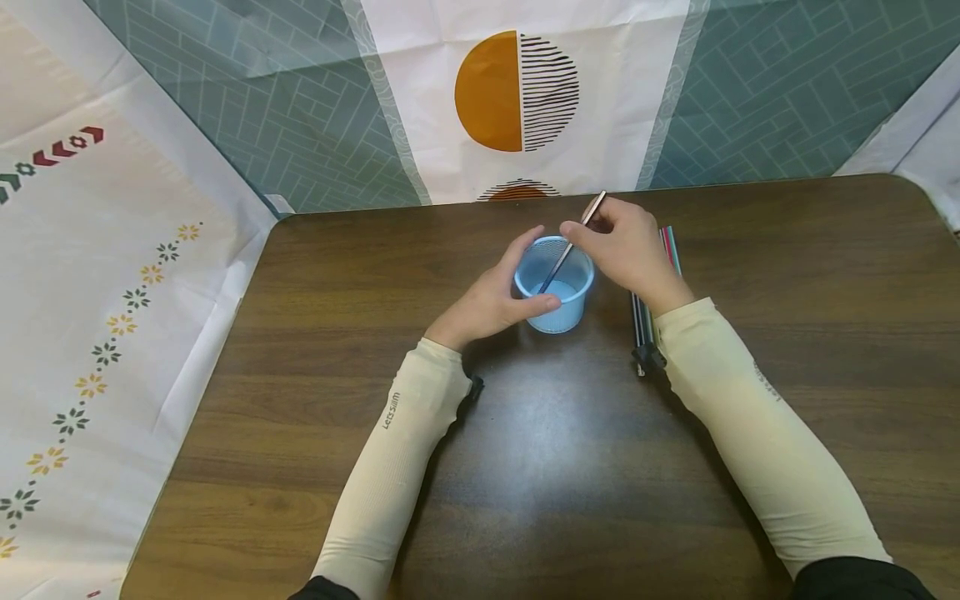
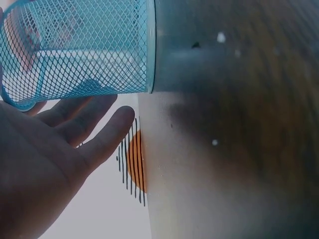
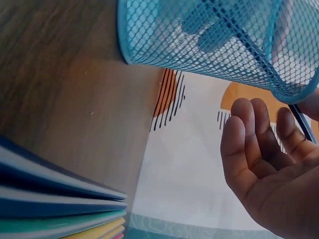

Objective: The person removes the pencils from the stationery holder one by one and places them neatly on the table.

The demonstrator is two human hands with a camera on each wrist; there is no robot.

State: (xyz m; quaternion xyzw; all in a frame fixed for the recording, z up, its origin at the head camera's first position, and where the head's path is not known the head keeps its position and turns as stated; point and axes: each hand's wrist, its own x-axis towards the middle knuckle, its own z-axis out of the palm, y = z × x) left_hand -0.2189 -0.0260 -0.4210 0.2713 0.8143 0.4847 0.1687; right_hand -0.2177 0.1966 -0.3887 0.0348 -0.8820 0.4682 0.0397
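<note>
A light blue mesh pen cup (image 1: 561,318) stands upright on the table. My left hand (image 1: 483,302) holds it from the left, with the thumb along the near side and the fingers around the far side. The mesh also shows in the left wrist view, where the fingers (image 2: 107,134) lie behind and below the cup. Above the rim, my right hand (image 1: 628,248) pinches a slim dark pencil (image 1: 558,265) near its upper end. That pencil slants down into the cup, its lower part visible through the mesh in the right wrist view.
Several striped pencils (image 1: 640,321) in dark and bright colours lie side by side under and beside the right forearm. The brown wooden table (image 1: 360,275) meets a patterned cloth (image 1: 405,50) at its far edge. Another printed cloth (image 1: 97,275) hangs at the left.
</note>
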